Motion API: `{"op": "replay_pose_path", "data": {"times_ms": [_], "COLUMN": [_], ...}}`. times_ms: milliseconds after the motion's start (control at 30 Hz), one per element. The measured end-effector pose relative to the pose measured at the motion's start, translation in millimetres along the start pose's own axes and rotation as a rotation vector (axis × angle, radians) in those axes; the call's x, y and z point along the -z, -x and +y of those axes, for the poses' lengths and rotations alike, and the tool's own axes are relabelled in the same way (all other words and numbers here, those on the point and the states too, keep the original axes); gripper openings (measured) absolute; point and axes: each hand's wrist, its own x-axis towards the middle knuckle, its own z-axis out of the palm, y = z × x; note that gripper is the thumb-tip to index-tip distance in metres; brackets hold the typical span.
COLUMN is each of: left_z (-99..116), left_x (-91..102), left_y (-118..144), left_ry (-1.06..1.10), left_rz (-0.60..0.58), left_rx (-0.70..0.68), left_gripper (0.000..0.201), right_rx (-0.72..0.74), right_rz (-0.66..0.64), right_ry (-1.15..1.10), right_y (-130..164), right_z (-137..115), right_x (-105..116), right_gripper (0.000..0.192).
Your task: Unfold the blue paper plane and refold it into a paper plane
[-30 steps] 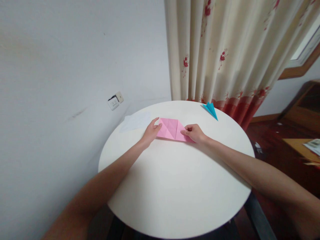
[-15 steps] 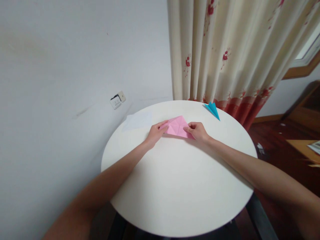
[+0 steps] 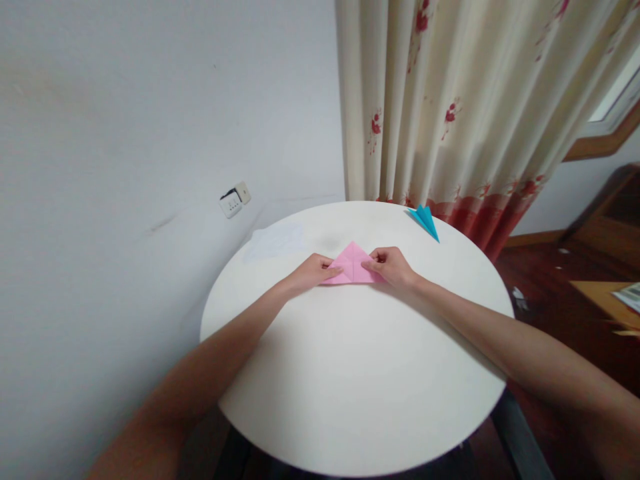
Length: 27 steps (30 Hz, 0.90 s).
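Note:
A folded pink paper (image 3: 353, 267), triangular with its peak pointing away from me and a crease down its middle, is held between my two hands over the far half of the round white table (image 3: 360, 373). My left hand (image 3: 319, 269) grips its left corner, thumb on the front face and fingers behind. At the right side, my right hand (image 3: 390, 265) pinches the paper with thumb and curled fingers. The fingers behind the sheet are partly hidden.
Near the table's far right edge lies a blue folded paper plane (image 3: 425, 221). A thin white sheet (image 3: 275, 241) rests at the far left. The wall with a socket (image 3: 231, 204) borders the left, and a patterned curtain (image 3: 425, 133) hangs behind.
The pink paper has turned level and come slightly toward me, its peak now centred. My left hand has shifted to its lower left corner; my right hand has barely moved.

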Motion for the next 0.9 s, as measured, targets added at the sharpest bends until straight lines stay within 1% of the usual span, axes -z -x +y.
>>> {"op": "replay_pose_path", "data": {"times_ms": [67,200,333,467,533,633,700,767,833,900], "left_z": [1,-2,-5,-4,-2,-1,0,-1,-1,-2], "left_x": [0.9,-3.5,-9.9,-15.1,-17.6,-20.6,-21.2,-20.0,-16.8,-12.2], "left_y": [1,2,3,3,3,3,2,2,2,2], "left_ry": [0.044,0.137,0.18,0.141,0.11,0.099,0.098,0.096,0.099,0.106], "left_rz": [-0.052,-0.094,-0.146,-0.206,-0.222,-0.214,-0.187,-0.16,-0.176,-0.219], "left_rx": [0.036,0.111,0.157,0.169,0.152,0.099,0.081,0.097,0.114,0.11], "left_gripper": [0.048,0.05,0.054,0.055,0.055,0.056,0.058,0.06,0.06,0.061], "right_rx": [-0.002,-0.025,-0.051,-0.089,-0.146,-0.206,-0.2,-0.189,-0.186,-0.184], "right_rz": [-0.058,-0.178,-0.271,-0.347,-0.331,-0.255,-0.2,-0.15,-0.094,-0.047], "right_ry": [0.003,-0.016,-0.149,-0.258,-0.306,-0.338,-0.323,-0.303,-0.291,-0.289], "right_y": [2,6,11,15,17,18,17,15,12,8], "right_z": [-1,-5,-14,-21,-20,-17,-14,-12,-10,-8], "right_x": [-2,-5,-5,-6,-9,-14,-15,-15,-12,-8], "right_gripper": [0.039,0.04,0.039,0.038,0.037,0.035,0.034,0.034,0.033,0.033]}}
